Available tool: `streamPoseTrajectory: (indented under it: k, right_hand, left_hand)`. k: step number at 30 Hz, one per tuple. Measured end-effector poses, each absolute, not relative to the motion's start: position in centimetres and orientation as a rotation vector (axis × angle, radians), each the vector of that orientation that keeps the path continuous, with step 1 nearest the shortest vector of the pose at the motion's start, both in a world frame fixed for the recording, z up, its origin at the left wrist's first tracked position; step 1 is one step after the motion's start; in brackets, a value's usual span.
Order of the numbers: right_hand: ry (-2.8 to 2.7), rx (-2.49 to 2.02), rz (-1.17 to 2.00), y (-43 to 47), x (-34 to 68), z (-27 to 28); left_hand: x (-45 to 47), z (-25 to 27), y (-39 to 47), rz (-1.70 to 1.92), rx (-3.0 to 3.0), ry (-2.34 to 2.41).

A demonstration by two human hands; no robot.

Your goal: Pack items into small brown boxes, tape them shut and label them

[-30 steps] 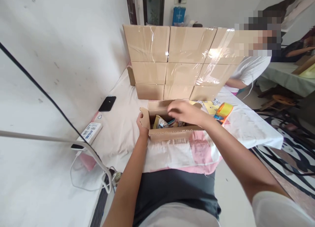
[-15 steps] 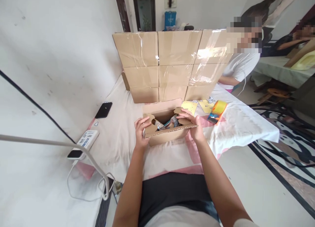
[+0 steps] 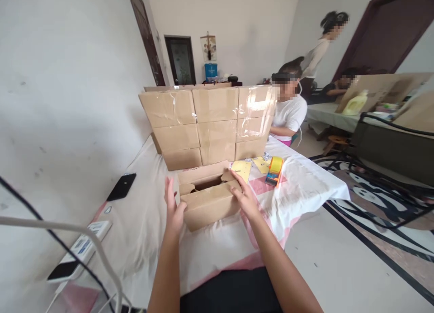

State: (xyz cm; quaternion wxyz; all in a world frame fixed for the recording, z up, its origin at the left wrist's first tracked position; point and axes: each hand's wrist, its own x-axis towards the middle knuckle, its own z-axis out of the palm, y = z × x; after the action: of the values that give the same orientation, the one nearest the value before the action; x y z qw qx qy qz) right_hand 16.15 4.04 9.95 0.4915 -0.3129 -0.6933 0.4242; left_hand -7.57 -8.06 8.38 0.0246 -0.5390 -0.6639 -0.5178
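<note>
An open cardboard box [image 3: 212, 209] sits on the cloth-covered table in front of me, its long front and back flaps standing up. Its contents are mostly hidden behind the front flap. At its left end, my left hand [image 3: 173, 209] is open, fingers stretched upward, with the thumb against the front left corner. My right hand [image 3: 246, 196] holds the right end, thumb at the front flap and fingers over the small side flap. An orange tape dispenser with a yellow roll [image 3: 274, 170] lies to the right of the box.
Taped cardboard boxes [image 3: 217, 105] form a wall behind the open box. A black phone [image 3: 122, 186] and a white power strip [image 3: 81, 245] lie at the left. A person in white [image 3: 288, 114] sits beyond; others are farther back.
The front flap has risen and now covers the contents. My left hand has come off the left side flap, its fingers straightening upward. The view has tilted up and turned right.
</note>
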Motion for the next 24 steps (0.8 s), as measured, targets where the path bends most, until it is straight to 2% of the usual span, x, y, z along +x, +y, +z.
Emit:
streamPoseTrajectory:
  k: [6, 9, 15, 17, 21, 24]
  right_hand:
    - [-1.694, -0.782, 1.015, 3.6, 16.7, 9.7]
    - [-1.718, -0.775, 0.994, 3.6, 16.1, 9.7]
    - [-1.659, -0.821, 0.976, 2.9, 16.0, 9.3]
    - [-1.617, -0.85, 0.824, 2.8, 17.4, 8.5]
    - [-1.43, -1.084, 0.304, 5.7, 22.4, 6.6]
    - [-1.305, -1.307, 0.364, 10.0, 25.3, 6.0]
  left_hand:
    - [-5.6, 15.2, -6.5, -0.98, -1.956, -2.03]
    - [-3.6, 16.5, -5.4, -0.862, -2.002, -1.983]
    - [-2.3, 16.3, -5.4, -0.741, -2.039, -2.041]
    - [-2.1, 15.6, -6.0, -0.671, -2.104, -2.059]
    - [-1.3, 13.5, -7.2, -0.597, -2.088, -2.023]
    - [-0.3, 12.4, -7.7, -0.582, -2.041, -2.005]
